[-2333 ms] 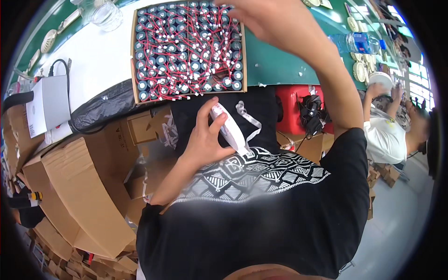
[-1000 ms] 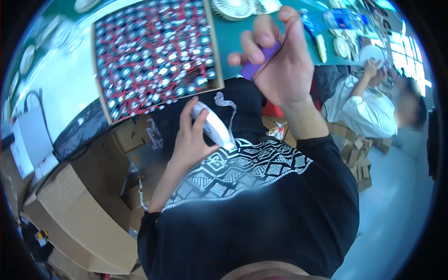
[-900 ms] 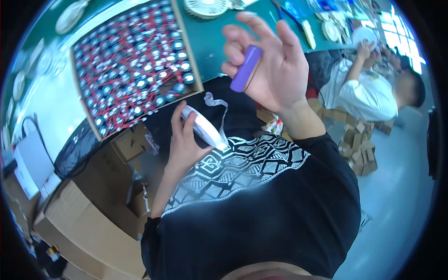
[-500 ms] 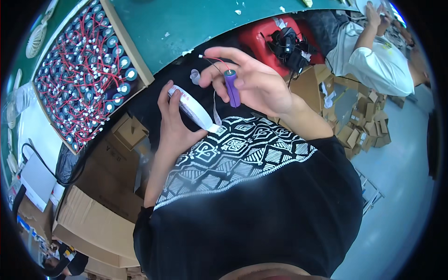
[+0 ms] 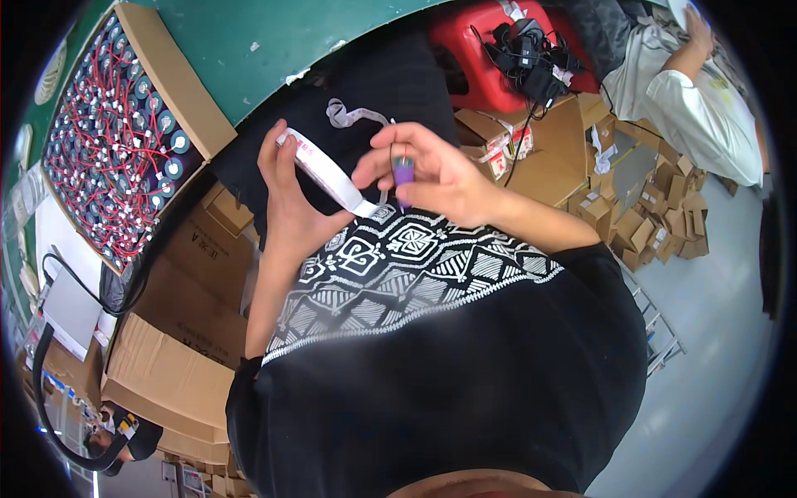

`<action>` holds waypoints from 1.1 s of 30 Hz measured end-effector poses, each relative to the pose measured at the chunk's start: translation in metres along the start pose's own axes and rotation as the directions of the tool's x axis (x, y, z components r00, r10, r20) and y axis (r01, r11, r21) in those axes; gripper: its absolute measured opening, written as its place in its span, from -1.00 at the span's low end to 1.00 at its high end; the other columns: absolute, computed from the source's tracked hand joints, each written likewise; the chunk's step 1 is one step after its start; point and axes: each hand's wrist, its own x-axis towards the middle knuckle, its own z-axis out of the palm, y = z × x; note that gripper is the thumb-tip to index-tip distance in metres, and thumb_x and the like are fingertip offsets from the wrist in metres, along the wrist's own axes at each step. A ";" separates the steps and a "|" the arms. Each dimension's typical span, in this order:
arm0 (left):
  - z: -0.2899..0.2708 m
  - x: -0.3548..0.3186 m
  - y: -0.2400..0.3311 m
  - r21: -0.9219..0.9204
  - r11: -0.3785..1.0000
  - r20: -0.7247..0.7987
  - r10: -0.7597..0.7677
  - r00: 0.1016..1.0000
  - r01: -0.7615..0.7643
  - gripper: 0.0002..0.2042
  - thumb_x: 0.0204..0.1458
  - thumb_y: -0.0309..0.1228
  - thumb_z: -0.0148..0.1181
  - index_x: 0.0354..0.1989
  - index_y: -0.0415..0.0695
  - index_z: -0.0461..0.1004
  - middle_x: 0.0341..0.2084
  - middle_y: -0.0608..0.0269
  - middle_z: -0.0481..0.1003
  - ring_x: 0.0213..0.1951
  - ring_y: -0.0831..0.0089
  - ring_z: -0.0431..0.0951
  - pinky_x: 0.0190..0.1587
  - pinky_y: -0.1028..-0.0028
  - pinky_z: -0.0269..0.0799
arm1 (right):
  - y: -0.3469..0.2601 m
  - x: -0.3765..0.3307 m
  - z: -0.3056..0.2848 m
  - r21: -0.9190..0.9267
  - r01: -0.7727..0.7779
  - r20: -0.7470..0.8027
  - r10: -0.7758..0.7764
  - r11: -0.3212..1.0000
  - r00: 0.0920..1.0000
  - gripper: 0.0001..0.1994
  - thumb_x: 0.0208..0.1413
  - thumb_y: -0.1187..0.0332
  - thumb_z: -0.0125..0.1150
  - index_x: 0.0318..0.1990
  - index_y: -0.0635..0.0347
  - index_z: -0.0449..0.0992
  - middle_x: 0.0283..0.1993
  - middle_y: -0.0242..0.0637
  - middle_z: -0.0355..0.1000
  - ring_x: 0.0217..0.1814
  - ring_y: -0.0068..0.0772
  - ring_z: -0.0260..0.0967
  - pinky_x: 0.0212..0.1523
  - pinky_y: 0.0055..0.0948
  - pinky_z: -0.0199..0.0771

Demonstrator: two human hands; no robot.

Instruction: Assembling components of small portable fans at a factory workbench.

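Both hands work in front of the person's chest. Left hand (image 5: 286, 199) is clamped around a white casing (image 5: 325, 172); right hand (image 5: 432, 170) pinches a small purple cell (image 5: 403, 174) just beside its lower end. Judging by this, the cell is not yet seated. A cardboard tray (image 5: 178, 91) of wired parts rests on the green surface (image 5: 274, 37).

From my feed the wearer has on a black short-sleeved t-shirt (image 5: 432, 390) with a wide band of white geometric print (image 5: 398, 266) across the chest, diamonds, zigzags and squared spirals, edged by a thin white line. Both forearms are bare, no gloves, rings or watch that I can spot.
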 end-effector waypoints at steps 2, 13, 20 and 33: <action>0.003 0.002 -0.003 -0.021 1.000 0.004 -0.014 1.000 0.014 0.32 -0.46 -0.31 0.74 0.51 -0.04 -0.14 0.46 -0.14 -0.05 0.38 -0.15 0.24 0.31 0.02 0.36 | 0.007 -0.010 0.001 0.057 -0.020 -0.019 0.021 0.998 1.000 -0.49 0.33 0.53 0.12 0.38 0.19 0.16 0.29 -0.04 0.40 0.23 -0.35 0.41 0.23 -0.34 0.37; 0.001 0.005 -0.002 -0.100 0.991 0.021 -0.088 0.996 0.090 0.29 -0.41 -0.32 0.74 0.50 -0.11 -0.13 0.48 -0.04 -0.07 0.42 -0.02 0.23 0.38 0.05 0.29 | -0.004 -0.027 -0.012 -0.600 0.108 0.170 -0.006 0.793 0.985 -0.67 0.34 0.40 0.24 0.19 0.20 0.42 0.30 -0.16 0.41 0.29 -0.39 0.35 0.36 -0.28 0.26; -0.003 0.006 -0.004 -0.077 0.993 0.017 -0.084 0.996 0.085 0.30 -0.42 -0.30 0.74 0.51 -0.12 -0.13 0.48 -0.05 -0.07 0.41 -0.03 0.23 0.37 0.04 0.30 | 0.002 -0.028 -0.009 -0.335 -0.125 -0.135 0.083 0.934 0.987 -0.59 0.37 0.36 0.23 0.31 0.17 0.35 0.21 -0.14 0.41 0.24 -0.45 0.35 0.17 -0.46 0.39; -0.004 0.005 -0.002 -0.038 0.999 0.012 -0.025 1.000 0.025 0.31 -0.44 -0.31 0.73 0.52 -0.03 -0.14 0.46 -0.14 -0.05 0.38 -0.14 0.23 0.35 0.01 0.31 | -0.013 0.011 0.006 0.071 -0.019 -0.263 0.037 0.997 0.964 -0.45 0.39 0.35 0.19 0.44 0.25 0.17 0.05 -0.19 0.49 0.03 -0.41 0.52 0.05 -0.43 0.51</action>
